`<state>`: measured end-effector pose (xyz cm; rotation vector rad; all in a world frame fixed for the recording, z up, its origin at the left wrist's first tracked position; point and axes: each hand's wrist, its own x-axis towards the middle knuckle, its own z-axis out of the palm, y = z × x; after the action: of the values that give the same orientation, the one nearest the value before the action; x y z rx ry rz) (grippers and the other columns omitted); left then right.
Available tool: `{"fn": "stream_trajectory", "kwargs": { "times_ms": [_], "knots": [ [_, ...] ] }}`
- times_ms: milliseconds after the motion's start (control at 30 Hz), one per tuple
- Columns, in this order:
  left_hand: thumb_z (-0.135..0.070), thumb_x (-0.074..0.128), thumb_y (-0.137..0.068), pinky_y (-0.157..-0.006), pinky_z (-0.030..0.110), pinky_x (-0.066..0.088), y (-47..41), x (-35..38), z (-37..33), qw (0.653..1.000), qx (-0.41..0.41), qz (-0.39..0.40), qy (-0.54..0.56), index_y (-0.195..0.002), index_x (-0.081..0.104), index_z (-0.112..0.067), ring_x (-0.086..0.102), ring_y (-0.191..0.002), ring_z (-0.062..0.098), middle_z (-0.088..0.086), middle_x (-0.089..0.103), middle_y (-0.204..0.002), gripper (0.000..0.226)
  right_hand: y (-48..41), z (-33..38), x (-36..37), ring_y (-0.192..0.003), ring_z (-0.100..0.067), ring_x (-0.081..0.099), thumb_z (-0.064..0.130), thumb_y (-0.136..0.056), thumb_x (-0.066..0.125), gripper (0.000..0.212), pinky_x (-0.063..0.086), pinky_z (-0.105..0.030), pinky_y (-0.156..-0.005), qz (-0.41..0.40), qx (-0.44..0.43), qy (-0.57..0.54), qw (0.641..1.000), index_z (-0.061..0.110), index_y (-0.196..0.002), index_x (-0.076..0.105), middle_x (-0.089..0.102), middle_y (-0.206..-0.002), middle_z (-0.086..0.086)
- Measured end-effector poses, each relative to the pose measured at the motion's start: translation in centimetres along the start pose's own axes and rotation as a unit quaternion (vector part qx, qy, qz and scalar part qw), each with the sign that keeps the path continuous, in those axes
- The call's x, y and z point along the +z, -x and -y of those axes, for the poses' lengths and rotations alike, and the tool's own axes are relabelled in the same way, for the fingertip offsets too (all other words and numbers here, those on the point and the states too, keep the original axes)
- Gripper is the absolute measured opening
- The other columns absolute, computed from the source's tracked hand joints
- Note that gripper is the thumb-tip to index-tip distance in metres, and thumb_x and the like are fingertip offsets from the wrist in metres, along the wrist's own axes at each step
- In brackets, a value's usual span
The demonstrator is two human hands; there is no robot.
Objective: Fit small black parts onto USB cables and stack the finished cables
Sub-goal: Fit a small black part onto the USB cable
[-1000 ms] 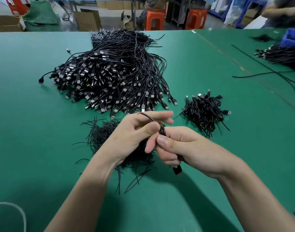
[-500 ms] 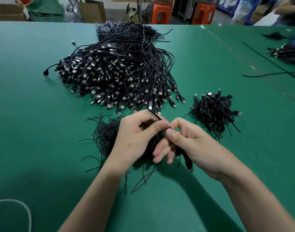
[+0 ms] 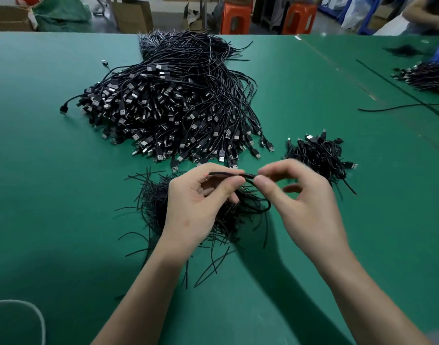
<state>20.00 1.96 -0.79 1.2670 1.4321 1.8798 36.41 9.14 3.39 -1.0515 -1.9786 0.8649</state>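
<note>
Two hands, two orange stools

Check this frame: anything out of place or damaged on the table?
One stray cable pokes from the big pile's left edge; a lone cable lies across the green table at right. Nothing looks damaged.

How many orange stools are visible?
2, beyond the far edge of the table: left stool and right stool. Others may be hidden.

Green table: large USB cable heap centre, small cable pile right, thin black strips near edge.
</note>
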Motion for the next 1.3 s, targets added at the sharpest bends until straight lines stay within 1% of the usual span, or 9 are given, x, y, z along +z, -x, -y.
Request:
{"fn": "stream_trajectory", "kwargs": {
  "times_ms": [100,200,300,467,600,733,867,1100,1300],
  "knots": [
    [-0.011,0.076,-0.094,-0.073,0.023,0.055,0.2,0.1,0.0,0.991,0.071,-0.080,-0.080,-0.102,0.078,-0.012,0.073,-0.072,0.018,-0.004,0.074,-0.083,0.008,1.6,0.0,0.4,-0.086,-0.007,0.058,0.039,-0.099,0.062,0.016,0.045,-0.031,-0.073,-0.140,0.009,-0.010,0.990,0.029,-0.086,0.062,0.061,-0.089,0.012],
    [-0.006,0.074,-0.096,-0.077,0.026,0.056,0.6,0.7,0.0,0.964,0.180,-0.125,-0.149,-0.103,0.077,-0.005,0.073,-0.079,0.014,-0.001,0.074,-0.096,0.007,2.5,0.5,1.8,-0.079,-0.004,0.063,0.063,-0.093,0.045,0.050,0.046,-0.026,-0.071,0.010,0.168,-0.179,0.969,0.021,-0.092,0.072,0.072,-0.088,0.004],
    [-0.006,0.076,-0.094,-0.083,0.023,0.056,1.3,1.4,0.2,0.936,0.257,-0.112,-0.215,-0.100,0.078,0.001,0.072,-0.090,0.015,0.006,0.074,-0.098,0.009,1.8,1.7,2.9,-0.098,-0.016,0.067,0.073,-0.088,0.028,0.082,0.052,-0.034,-0.080,0.202,0.293,-0.387,0.851,0.008,-0.114,0.070,0.075,-0.108,-0.011],
    [-0.001,0.082,-0.088,-0.081,0.036,0.061,1.5,1.8,0.9,0.914,0.312,-0.091,-0.245,-0.096,0.079,0.005,0.075,-0.090,0.025,0.014,0.076,-0.094,0.011,0.4,2.6,3.0,-0.112,-0.024,0.065,0.054,-0.103,0.035,0.069,0.048,-0.038,-0.105,0.176,0.315,-0.530,0.768,-0.005,-0.124,0.063,0.067,-0.125,-0.025],
    [-0.009,0.084,-0.088,-0.072,0.041,0.058,1.3,1.8,1.4,0.879,0.359,-0.095,-0.300,-0.091,0.083,-0.006,0.073,-0.087,0.025,0.004,0.078,-0.095,0.005,0.1,2.9,3.4,-0.089,-0.021,0.068,0.038,-0.107,0.042,0.046,0.059,-0.034,-0.086,0.106,0.287,-0.536,0.787,-0.003,-0.111,0.063,0.075,-0.097,-0.011],
    [-0.019,0.082,-0.091,-0.076,0.042,0.051,0.7,1.2,2.0,0.842,0.366,-0.086,-0.386,-0.095,0.085,-0.023,0.060,-0.091,0.025,0.000,0.074,-0.110,0.006,-0.5,2.3,3.3,-0.077,-0.016,0.067,0.030,-0.111,0.037,0.035,0.058,-0.043,-0.087,0.016,0.192,-0.354,0.915,0.012,-0.084,0.053,0.067,-0.072,0.001],
    [-0.015,0.069,-0.099,-0.084,0.037,0.050,1.2,1.7,1.7,0.904,0.311,-0.012,-0.295,-0.096,0.081,-0.010,0.060,-0.093,0.025,0.008,0.071,-0.107,0.014,-0.9,1.3,2.4,-0.058,-0.008,0.053,0.031,-0.111,0.036,0.036,0.050,-0.032,-0.063,-0.027,0.054,-0.104,0.993,0.019,-0.079,0.048,0.059,-0.065,0.008],
    [-0.035,0.049,-0.106,-0.092,0.032,0.053,1.2,2.0,1.1,0.988,0.068,-0.046,-0.127,-0.106,0.073,-0.021,0.069,-0.109,0.017,-0.008,0.074,-0.110,0.028,0.5,1.3,2.9,-0.058,-0.015,0.051,0.049,-0.102,0.026,0.033,0.042,-0.039,-0.055,0.058,-0.011,0.082,0.995,0.026,-0.094,0.049,0.057,-0.066,0.006],
    [-0.055,0.066,-0.090,-0.077,0.036,0.059,1.4,2.6,1.0,0.990,-0.142,0.006,0.004,-0.097,0.081,-0.023,0.073,-0.093,0.012,-0.013,0.078,-0.109,0.035,1.8,1.2,4.3,-0.064,-0.027,0.046,0.030,-0.104,0.019,0.024,0.033,-0.041,-0.057,0.123,-0.028,0.241,0.962,0.026,-0.114,0.040,0.046,-0.067,0.009]
  ]
}}
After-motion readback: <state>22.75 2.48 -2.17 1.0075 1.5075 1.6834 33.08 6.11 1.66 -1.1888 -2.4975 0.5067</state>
